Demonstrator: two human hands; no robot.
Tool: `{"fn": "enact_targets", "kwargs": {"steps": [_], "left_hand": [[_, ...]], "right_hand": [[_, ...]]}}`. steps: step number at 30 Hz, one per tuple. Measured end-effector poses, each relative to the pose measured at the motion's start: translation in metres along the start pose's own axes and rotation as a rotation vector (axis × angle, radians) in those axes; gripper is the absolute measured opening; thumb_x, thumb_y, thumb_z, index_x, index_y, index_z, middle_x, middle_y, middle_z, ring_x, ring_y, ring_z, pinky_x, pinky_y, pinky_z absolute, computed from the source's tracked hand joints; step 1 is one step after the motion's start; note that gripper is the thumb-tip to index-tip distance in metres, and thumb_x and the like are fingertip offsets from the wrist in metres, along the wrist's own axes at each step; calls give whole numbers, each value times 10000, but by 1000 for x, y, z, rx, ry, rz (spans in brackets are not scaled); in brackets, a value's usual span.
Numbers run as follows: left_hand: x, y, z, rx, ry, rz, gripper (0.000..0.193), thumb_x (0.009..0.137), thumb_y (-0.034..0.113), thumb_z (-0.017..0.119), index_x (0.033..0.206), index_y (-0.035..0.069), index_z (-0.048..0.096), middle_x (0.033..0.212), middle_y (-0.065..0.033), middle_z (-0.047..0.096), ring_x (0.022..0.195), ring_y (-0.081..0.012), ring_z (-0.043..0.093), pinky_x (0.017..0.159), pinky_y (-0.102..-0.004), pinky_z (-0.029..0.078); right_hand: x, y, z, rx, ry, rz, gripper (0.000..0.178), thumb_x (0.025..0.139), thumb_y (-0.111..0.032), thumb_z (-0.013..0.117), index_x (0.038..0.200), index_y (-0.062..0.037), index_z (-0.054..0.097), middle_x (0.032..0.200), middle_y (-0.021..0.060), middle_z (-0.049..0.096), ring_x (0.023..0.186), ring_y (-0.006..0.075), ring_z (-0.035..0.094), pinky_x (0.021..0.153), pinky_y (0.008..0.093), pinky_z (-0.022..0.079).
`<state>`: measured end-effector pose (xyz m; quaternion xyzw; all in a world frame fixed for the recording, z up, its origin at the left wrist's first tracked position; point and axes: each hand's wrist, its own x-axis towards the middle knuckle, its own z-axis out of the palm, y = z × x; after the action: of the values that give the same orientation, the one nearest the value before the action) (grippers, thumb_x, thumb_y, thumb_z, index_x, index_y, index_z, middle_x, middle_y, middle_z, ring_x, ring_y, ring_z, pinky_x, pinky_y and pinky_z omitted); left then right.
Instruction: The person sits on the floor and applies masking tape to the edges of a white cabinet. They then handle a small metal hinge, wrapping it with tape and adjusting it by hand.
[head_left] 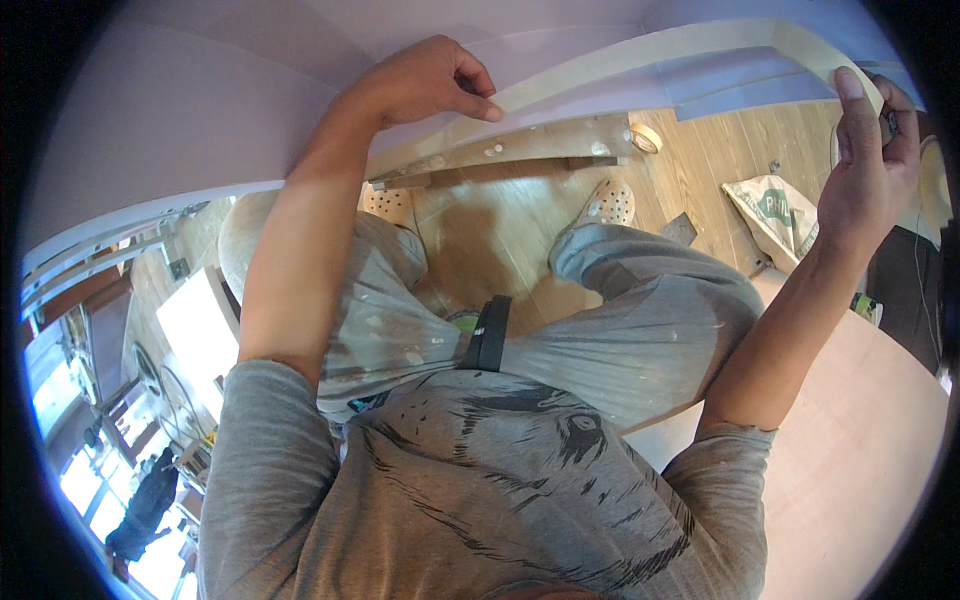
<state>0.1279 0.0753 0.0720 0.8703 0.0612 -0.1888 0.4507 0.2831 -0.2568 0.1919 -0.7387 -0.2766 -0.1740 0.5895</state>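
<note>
A: What are the fingers of the left hand (425,82) doing?
B: Thumb and index are nearly together, pinching the lower edge of a pale strip (640,50). The other fingers curl in toward the palm.

A: And the right hand (868,165)?
B: Closed on the strip's far end, thumb laid flat against it and fingers bent around behind. I can't tell what else might sit inside that grip.

A: Where is the strip, then?
B: Stretched between the two hands, in front of the pale wall (250,110). It arches upward, then bends sharply down to the right thumb.

A: How are the arms held?
B: Both reach forward, well apart. The left forearm (300,240) goes nearly straight ahead, its wrist turned inward; the right forearm (790,320) angles outward, its hand upright.

A: Anything below?
B: A tape roll (646,139) beside a stained plank (540,145), above the wooden floor (700,150).
</note>
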Motion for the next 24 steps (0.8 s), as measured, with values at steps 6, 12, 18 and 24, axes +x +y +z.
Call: {"fn": "enact_targets", "kwargs": {"steps": [6, 12, 18, 24], "left_hand": [[-1, -4, -2, -77, -35, 16, 301, 769, 240, 859, 918, 0, 758, 797, -33, 704, 768, -131, 614, 761, -296, 491], [-3, 0, -3, -63, 22, -4, 267, 795, 230, 836, 898, 3, 741, 768, 2, 682, 741, -105, 579, 747, -287, 475], [-5, 5, -8, -67, -35, -5, 270, 802, 241, 831, 902, 8, 740, 776, 9, 681, 750, -99, 577, 752, -289, 476], [1, -4, -5, -83, -48, 58, 311, 794, 256, 838, 935, -3, 737, 792, 2, 682, 768, -101, 579, 751, -291, 477]], "right_hand": [[1, -17, 5, 78, -46, -51, 265, 855, -64, 772, 1073, 3, 636, 969, 68, 684, 813, 70, 618, 705, 169, 451], [5, -17, 0, 41, -50, -96, 211, 878, -49, 743, 1056, 18, 649, 999, 104, 701, 876, 109, 677, 753, 183, 519], [18, -19, 5, 13, -177, -185, 458, 764, -354, 855, 849, -100, 484, 738, -11, 445, 632, 104, 495, 593, 252, 457], [17, -21, 5, 7, -179, -160, 450, 775, -336, 855, 865, -96, 485, 751, -3, 469, 639, 110, 528, 577, 250, 475]]}}
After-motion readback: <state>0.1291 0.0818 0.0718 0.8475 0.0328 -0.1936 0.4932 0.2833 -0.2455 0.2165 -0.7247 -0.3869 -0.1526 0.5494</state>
